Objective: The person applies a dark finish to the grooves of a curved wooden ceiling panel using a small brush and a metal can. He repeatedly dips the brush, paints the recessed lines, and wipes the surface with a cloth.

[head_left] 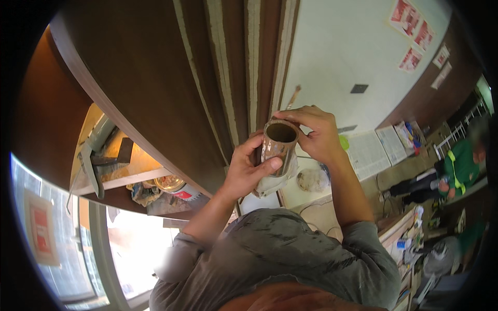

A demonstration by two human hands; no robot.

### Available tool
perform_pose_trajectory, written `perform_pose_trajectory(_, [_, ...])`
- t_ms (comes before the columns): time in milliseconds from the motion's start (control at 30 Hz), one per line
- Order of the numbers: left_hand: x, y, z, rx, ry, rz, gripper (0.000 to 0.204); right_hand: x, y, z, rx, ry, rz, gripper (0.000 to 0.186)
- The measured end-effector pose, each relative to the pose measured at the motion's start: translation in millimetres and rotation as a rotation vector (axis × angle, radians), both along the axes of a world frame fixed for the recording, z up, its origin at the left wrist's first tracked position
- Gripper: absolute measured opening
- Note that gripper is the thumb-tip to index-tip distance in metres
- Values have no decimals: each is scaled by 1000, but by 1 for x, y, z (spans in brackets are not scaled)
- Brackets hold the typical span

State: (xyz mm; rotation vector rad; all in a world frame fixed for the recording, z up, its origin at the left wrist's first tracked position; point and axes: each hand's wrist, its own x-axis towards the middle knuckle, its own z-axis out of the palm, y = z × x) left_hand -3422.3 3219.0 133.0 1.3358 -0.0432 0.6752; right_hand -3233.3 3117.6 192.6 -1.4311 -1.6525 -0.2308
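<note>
In front of my chest, my left hand (249,168) wraps round an open-topped, brown-stained can (274,150), thumb across its near side. My right hand (316,129) curls its fingers over the can's far right rim. A thin paintbrush (294,96) with a brown tip sticks up behind those fingers; its lower end is hidden, and I cannot tell which hand supports it. The can is tilted so that I look into its dark inside. Pale, crumpled material like a rag (270,185) shows under the can.
Dark brown panels with pale strips (253,62) rise ahead, beside a pale wall (332,67). At left, a shelf (140,158) holds grey tools and a tin (179,189). A round stained lid-like thing (313,180) lies below. A person in green (461,168) stands at right, near a cluttered bench (399,230).
</note>
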Motion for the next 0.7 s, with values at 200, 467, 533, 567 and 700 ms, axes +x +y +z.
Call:
perform_pose_trajectory(200, [23,-19,-18,-131,-3,67,51,83,-13,-22,252,132,-290,30])
perform_pose_trajectory(467, [41,-26,-3,240,-16,743,58,161,-46,-50,380,646,-214,21])
perform_pose_trajectory(533, [37,-18,3,496,34,956,66,156,-46,-42,397,669,-22,21])
perform_pose_trajectory(567, [31,-16,9,654,64,1028,68,149,-47,-35,400,684,72,22])
perform_pose_trajectory(700, [11,-10,29,1046,174,1166,78,94,-46,2,631,721,476,19])
